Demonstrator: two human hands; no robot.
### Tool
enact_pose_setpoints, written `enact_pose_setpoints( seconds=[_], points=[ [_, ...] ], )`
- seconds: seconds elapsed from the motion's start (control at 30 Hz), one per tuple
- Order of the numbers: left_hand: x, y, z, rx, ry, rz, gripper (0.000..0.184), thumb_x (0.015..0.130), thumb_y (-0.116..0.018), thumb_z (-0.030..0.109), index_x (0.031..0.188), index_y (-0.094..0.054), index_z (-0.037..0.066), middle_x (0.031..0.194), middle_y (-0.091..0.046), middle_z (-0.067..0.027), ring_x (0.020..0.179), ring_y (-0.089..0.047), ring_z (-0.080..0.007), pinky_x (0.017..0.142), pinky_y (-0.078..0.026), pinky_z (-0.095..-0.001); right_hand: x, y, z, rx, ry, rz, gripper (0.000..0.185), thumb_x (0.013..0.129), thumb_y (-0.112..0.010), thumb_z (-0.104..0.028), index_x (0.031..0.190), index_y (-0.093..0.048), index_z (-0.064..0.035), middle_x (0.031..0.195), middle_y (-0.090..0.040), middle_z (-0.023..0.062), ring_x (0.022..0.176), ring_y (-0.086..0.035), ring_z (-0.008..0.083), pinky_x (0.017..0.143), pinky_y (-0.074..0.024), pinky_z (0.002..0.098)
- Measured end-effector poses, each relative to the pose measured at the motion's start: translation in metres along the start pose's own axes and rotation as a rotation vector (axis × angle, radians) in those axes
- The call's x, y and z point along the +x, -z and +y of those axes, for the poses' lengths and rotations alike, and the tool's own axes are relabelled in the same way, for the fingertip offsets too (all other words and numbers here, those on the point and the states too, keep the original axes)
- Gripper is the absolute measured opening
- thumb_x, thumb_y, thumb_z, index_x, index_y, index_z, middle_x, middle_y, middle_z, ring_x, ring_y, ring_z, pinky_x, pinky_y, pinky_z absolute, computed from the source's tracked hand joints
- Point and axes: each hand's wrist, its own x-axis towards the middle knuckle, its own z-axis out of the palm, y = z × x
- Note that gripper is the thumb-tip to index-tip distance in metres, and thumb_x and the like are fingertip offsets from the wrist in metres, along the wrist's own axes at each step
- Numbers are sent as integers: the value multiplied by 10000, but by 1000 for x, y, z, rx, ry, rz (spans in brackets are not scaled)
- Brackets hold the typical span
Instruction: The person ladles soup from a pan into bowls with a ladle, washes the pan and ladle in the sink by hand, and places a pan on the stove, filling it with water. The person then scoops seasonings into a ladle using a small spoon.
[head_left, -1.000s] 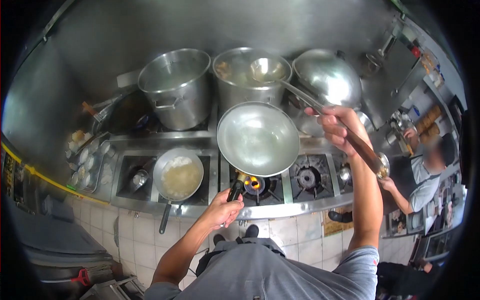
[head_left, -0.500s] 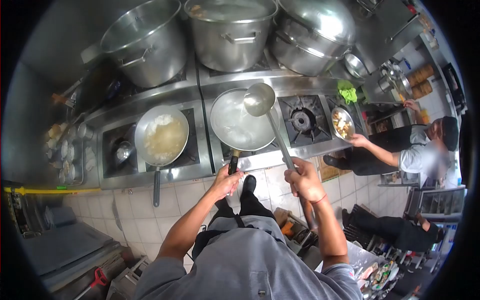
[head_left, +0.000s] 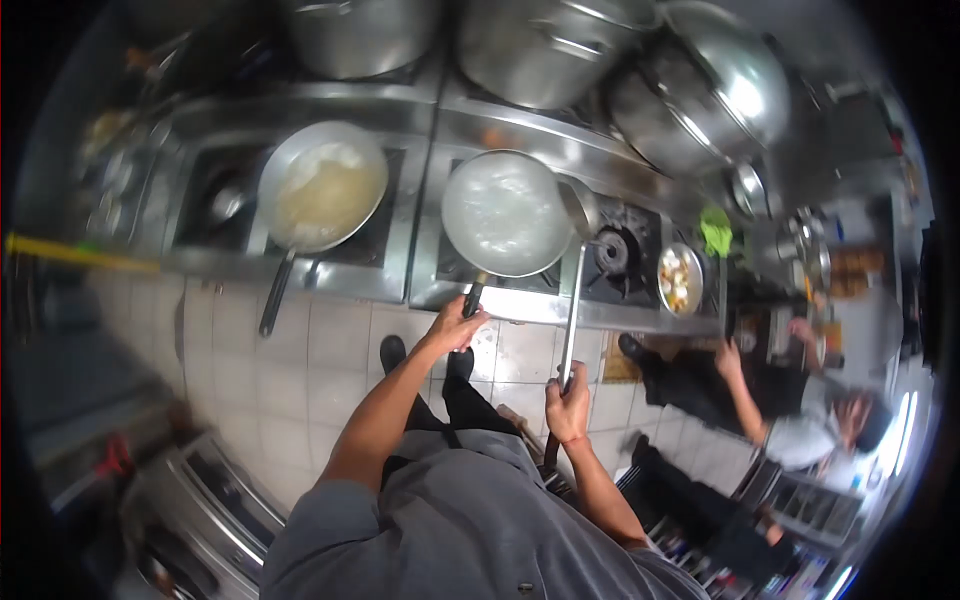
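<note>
My left hand (head_left: 456, 326) is closed round the dark handle of a round pan (head_left: 505, 213), which sits on a burner with clear, rippling liquid in it. My right hand (head_left: 569, 402) grips a long-handled ladle (head_left: 574, 310). The ladle's bowl is at the pan's right rim, tilted and partly blurred; whether it holds anything cannot be made out. To the left, a second pan (head_left: 322, 187) holds cloudy yellowish liquid with whitish matter, its handle pointing toward the front edge.
Large steel pots (head_left: 545, 50) line the back. At right are a bare burner (head_left: 615, 252), a bowl of diced food (head_left: 679, 279) and a green cloth (head_left: 715, 231). A co-worker (head_left: 810, 432) stands at the right, one hand on a handle; another person in dark clothes is lower right.
The ladle has come down from the back pot, over the pan, to its right rim. My right hand has lowered. The co-worker's hand has left the food bowl. The view has shifted.
</note>
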Motion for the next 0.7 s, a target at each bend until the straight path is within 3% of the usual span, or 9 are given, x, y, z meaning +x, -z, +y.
enact_pose_setpoints(
  seconds=[0.03,0.07,0.17,0.33,0.4,0.47,0.6,0.63,0.7],
  points=[
    [-3,-2,1,8,24,10,285,989,-703,225,1100,-525,33,667,-528,-5,477,-510,-101,404,-437,-290,12,-8,22,34,111,-2,241,901,-631,-57,1118,-561,21,714,-562,94,573,-513,181,555,-457,375],
    [2,3,-9,35,48,-57,521,994,-718,362,1304,-516,-5,890,-665,-118,746,-686,-208,666,-588,-365,20,-12,35,82,215,8,178,909,-616,-49,1065,-549,3,736,-552,76,573,-495,172,547,-449,368],
    [-24,-2,0,448,-170,194,982,982,-688,521,1619,-212,-56,1475,-500,-323,1382,-509,-413,1179,-377,-479,46,-3,3,295,-73,-246,100,934,-582,-55,1021,-541,-29,749,-541,50,606,-528,136,551,-457,323],
    [-153,-2,88,1008,-884,362,753,890,-760,211,1529,-419,5,1430,-537,-226,1384,-488,-373,1207,-337,-512,29,-2,-74,81,276,-401,199,910,-620,-82,1087,-576,-4,750,-572,127,656,-597,246,627,-534,396],
    [-200,9,117,1330,-1044,395,717,834,-757,98,1500,-496,51,1418,-557,-178,1375,-491,-328,1208,-326,-554,11,-14,-127,-512,630,-647,326,871,-678,-76,1184,-602,-26,872,-610,170,774,-642,329,717,-548,438],
    [-238,43,130,1478,-758,390,530,888,-632,85,1417,-607,60,1291,-662,-190,1333,-564,-348,1193,-336,-557,-18,-46,-182,-611,1253,-439,505,858,-777,-218,1315,-610,-86,1018,-607,142,898,-597,309,745,-505,397],
    [-314,236,45,627,56,430,247,930,-648,207,1043,-745,10,957,-717,-260,926,-695,-445,797,-540,-502,-96,-117,-289,-201,1366,-585,600,892,-760,-225,1439,-571,-67,1181,-557,123,1102,-520,323,969,-415,428],
    [-349,291,7,795,-94,670,277,959,-669,257,1016,-748,-2,889,-735,-198,778,-708,-341,738,-546,-439,-110,-142,-295,-116,1308,-683,505,925,-742,-227,1380,-608,-54,1152,-584,130,1083,-549,333,955,-441,440],
    [-454,349,-15,180,3,990,310,990,-675,287,1069,-747,-4,746,-652,-75,695,-639,-176,723,-541,-385,-122,-191,-284,-118,1252,-772,470,932,-736,-218,1352,-618,-44,1111,-610,145,1064,-571,347,952,-454,447]
  ],
)
